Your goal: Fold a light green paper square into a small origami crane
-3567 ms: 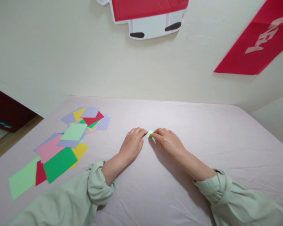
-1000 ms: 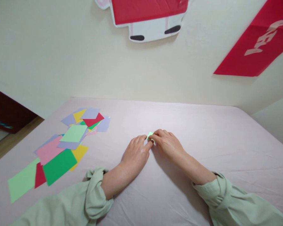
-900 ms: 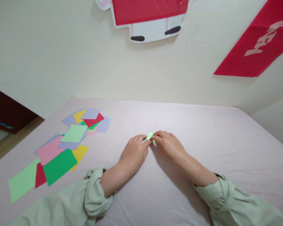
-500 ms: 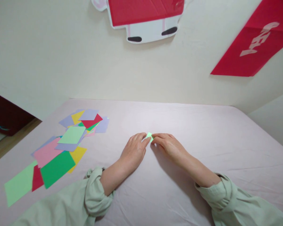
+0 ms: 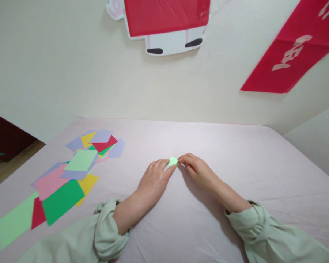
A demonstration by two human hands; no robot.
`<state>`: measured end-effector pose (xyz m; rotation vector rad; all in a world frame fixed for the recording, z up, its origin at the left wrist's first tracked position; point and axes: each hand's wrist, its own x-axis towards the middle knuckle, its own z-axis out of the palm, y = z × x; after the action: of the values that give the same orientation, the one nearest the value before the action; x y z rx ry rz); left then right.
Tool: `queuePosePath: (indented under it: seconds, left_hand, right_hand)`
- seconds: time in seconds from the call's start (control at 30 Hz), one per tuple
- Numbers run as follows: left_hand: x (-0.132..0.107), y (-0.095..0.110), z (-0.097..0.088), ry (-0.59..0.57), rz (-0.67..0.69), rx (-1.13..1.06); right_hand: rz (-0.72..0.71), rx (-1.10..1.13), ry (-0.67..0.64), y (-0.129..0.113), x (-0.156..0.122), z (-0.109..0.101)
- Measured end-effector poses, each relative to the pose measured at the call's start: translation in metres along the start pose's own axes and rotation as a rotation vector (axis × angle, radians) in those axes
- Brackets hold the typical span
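A small folded piece of light green paper (image 5: 173, 161) lies at the middle of the cloth-covered table, between my two hands. My left hand (image 5: 155, 179) has its thumb and fingers around the paper's left and near edges, gripping it against the table. At the paper's right corner, my right hand (image 5: 199, 171) pinches with thumb and forefinger, its other fingers curled in. Fingertips hide parts of the paper's edges, so its full folded shape cannot be made out.
Loose coloured sheets spread over the table's left side, among them a dark green sheet (image 5: 63, 201), a pink sheet (image 5: 51, 181) and a light green sheet (image 5: 18, 220). Behind the pale table cloth (image 5: 224, 142) rises a wall (image 5: 167, 87) with a red banner (image 5: 279, 54).
My right hand's fingers have shifted to the paper's right corner, uncovering more of it. The left hand stays on the paper. The whole view has tilted slightly.
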<state>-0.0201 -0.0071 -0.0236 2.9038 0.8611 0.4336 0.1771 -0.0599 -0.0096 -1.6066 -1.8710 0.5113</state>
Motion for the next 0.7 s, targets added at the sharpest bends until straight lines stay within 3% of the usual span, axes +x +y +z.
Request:
queuePosePath:
  seconds: [0.27, 0.7]
  left_hand:
    - [-0.003, 0.002, 0.002, 0.024, 0.016, 0.010]
    - [-0.002, 0.009, -0.006, -0.008, -0.013, -0.023]
  right_hand:
    - [0.031, -0.261, -0.024, -0.005, 0.004, 0.005]
    - [0.021, -0.472, -0.053, -0.016, -0.004, 0.017]
